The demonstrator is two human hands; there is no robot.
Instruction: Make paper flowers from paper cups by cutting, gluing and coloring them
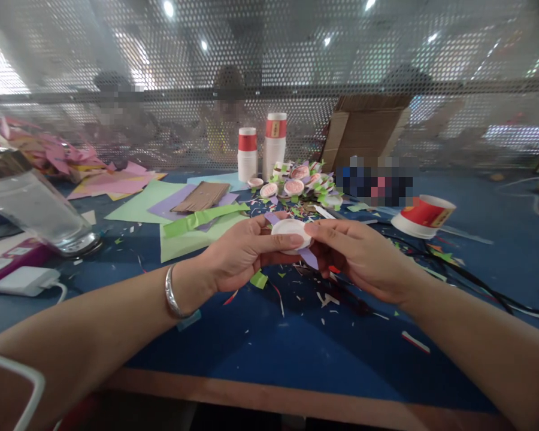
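Between my two hands is a round white paper cup bottom (pixel 288 227) with purple paper strips (pixel 309 258) sticking out from its edge. My left hand (pixel 247 245) wears a silver bangle at the wrist and grips the disc with the thumb laid across its face. The fingers of my right hand (pixel 350 245) pinch the disc's right edge; some of them are hidden beneath. Just beyond lies a pile of similar discs (pixel 294 187) with green and purple paper tabs, several showing pink-printed faces.
Stacked paper cups (pixel 275 143) stand behind the pile. A red-and-white cup (pixel 424 216) leans at right, near black cables (pixel 467 275). Coloured paper sheets (pixel 137 202) and brown card (pixel 202 197) lie left. A glass bottle (pixel 40 203) tilts beside a purple power strip (pixel 13 263). Scraps litter the blue table (pixel 269 353).
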